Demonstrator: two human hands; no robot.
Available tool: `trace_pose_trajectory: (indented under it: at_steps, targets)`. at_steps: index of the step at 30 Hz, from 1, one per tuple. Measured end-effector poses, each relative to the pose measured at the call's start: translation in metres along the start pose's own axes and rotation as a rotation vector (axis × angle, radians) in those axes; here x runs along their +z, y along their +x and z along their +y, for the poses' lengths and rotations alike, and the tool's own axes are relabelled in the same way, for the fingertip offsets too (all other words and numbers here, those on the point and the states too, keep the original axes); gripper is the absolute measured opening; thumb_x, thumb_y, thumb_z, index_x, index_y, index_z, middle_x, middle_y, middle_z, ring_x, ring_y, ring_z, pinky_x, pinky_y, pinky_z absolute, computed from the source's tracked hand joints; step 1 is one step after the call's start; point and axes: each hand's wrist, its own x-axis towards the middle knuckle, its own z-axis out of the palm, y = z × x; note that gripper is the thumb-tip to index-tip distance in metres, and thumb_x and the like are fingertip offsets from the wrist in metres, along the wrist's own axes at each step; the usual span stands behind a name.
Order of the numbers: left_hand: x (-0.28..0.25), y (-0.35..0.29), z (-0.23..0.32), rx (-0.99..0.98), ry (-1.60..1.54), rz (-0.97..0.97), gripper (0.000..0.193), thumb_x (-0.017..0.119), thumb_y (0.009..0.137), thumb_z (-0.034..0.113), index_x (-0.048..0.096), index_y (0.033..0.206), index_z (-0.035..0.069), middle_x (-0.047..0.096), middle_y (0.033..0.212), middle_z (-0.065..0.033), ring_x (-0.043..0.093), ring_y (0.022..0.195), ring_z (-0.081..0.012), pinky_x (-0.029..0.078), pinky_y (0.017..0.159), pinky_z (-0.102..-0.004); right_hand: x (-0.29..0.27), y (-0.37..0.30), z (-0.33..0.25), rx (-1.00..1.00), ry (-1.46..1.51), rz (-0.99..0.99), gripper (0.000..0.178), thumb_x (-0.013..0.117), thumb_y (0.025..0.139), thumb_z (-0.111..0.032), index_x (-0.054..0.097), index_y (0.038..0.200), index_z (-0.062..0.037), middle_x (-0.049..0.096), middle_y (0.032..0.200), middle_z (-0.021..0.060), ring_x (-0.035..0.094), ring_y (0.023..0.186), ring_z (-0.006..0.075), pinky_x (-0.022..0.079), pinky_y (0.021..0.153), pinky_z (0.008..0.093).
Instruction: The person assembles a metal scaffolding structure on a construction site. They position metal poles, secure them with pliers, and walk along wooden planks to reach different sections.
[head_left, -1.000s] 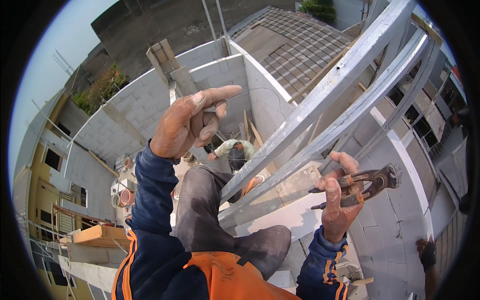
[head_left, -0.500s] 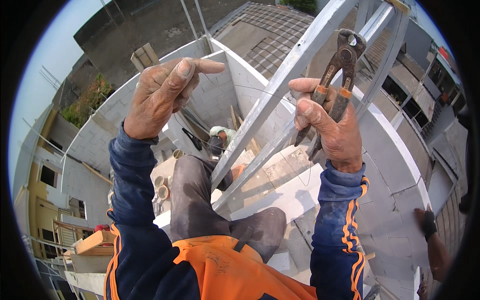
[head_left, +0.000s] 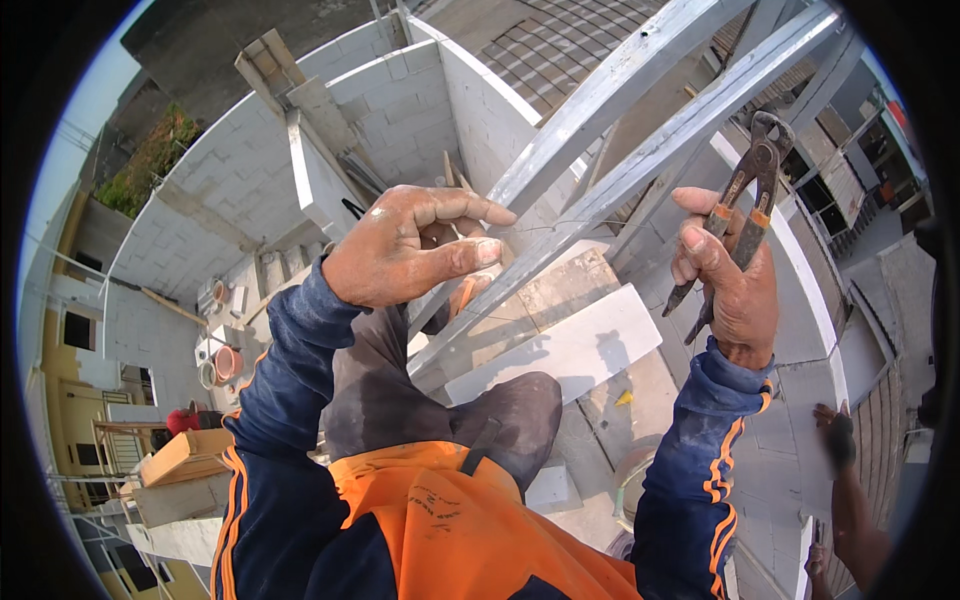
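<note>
My right hand (head_left: pixel 736 290) is closed around the dark pliers (head_left: pixel 762 160), which have orange bands on the handles. Their rounded head points up and the handle ends poke out below my fingers. My left hand (head_left: pixel 405 250) is curled, thumb and forefinger reaching toward the right. A thin wire (head_left: pixel 555 227) runs from its fingers toward my right hand; the exact grip is hidden. Behind the wire, grey metal beams (head_left: pixel 640 190) slant up to the right, apart from the pliers.
Pale block walls (head_left: pixel 385 110) curve around below me. A white slab (head_left: pixel 575 345) lies beyond my knees. Buckets (head_left: pixel 228 362) stand at the left, near boards (head_left: pixel 185 455). Another person's gloved hand (head_left: pixel 838 435) rests at the right wall.
My left hand has moved down and right, its fingertips now in front of the beams. My right hand has shifted right and down with the pliers. The view has tilted.
</note>
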Motion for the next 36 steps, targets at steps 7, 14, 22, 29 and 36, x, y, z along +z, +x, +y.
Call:
trace_pose_trajectory:
  at_steps: [7, 14, 22, 29, 36]
  targets:
    - [0.019, 0.03, -0.012, -0.082, -0.192, -0.194, 0.033, 0.062, 0.097, 0.033, 0.074, 0.103, 0.002, 0.06, 0.063, 0.0016, 0.044, 0.048, -0.0043, 0.035, 0.045, -0.0207, 0.005, 0.001, 0.01, 0.038, -0.008, 0.012, 0.047, 0.075, 0.085, -0.027, 0.061, 0.116, 0.0049, 0.055, 0.072, 0.0015, 0.052, 0.061, 0.012, 0.045, 0.058, 0.0277]
    - [0.04, 0.04, -0.023, -0.141, -0.416, 0.33, 0.033, 0.063, 0.096, 0.034, 0.073, 0.096, 0.003, 0.043, 0.055, 0.0086, 0.029, 0.045, -0.0011, 0.023, 0.044, -0.0188, 0.023, -0.009, 0.038, 0.155, -0.055, -0.169, 0.043, 0.073, 0.087, -0.026, 0.063, 0.116, 0.0041, 0.057, 0.071, 0.002, 0.054, 0.062, 0.0116, 0.045, 0.059, 0.0261]
    - [0.083, 0.028, -0.049, -0.128, -0.211, 0.683, 0.03, 0.066, 0.092, 0.025, 0.072, 0.092, -0.004, 0.071, 0.079, -0.0143, 0.065, 0.07, -0.0159, 0.051, 0.064, -0.0284, 0.063, -0.037, 0.072, 0.122, -0.372, -0.089, 0.019, 0.061, 0.094, -0.015, 0.063, 0.108, -0.0008, 0.062, 0.079, 0.005, 0.054, 0.071, 0.01, 0.045, 0.065, 0.0258]
    - [0.12, 0.002, -0.074, -0.233, -0.243, 0.711, 0.024, 0.053, 0.099, 0.021, 0.06, 0.093, -0.002, 0.062, 0.078, -0.009, 0.059, 0.07, -0.0163, 0.049, 0.066, -0.0327, 0.09, -0.068, 0.11, 0.065, -0.278, 0.007, 0.022, 0.047, 0.1, -0.01, 0.058, 0.11, 0.0058, 0.065, 0.105, 0.0164, 0.063, 0.093, 0.0208, 0.05, 0.085, 0.033]
    - [0.151, -0.002, -0.087, -0.27, -0.971, 0.719, 0.028, 0.038, 0.107, 0.027, 0.05, 0.098, 0.003, 0.056, 0.091, -0.0083, 0.054, 0.078, -0.0139, 0.048, 0.076, -0.0306, 0.125, -0.102, 0.142, 0.281, -0.156, -0.013, 0.018, 0.047, 0.1, -0.008, 0.052, 0.108, 0.0072, 0.063, 0.109, 0.0194, 0.063, 0.099, 0.0238, 0.05, 0.087, 0.034]
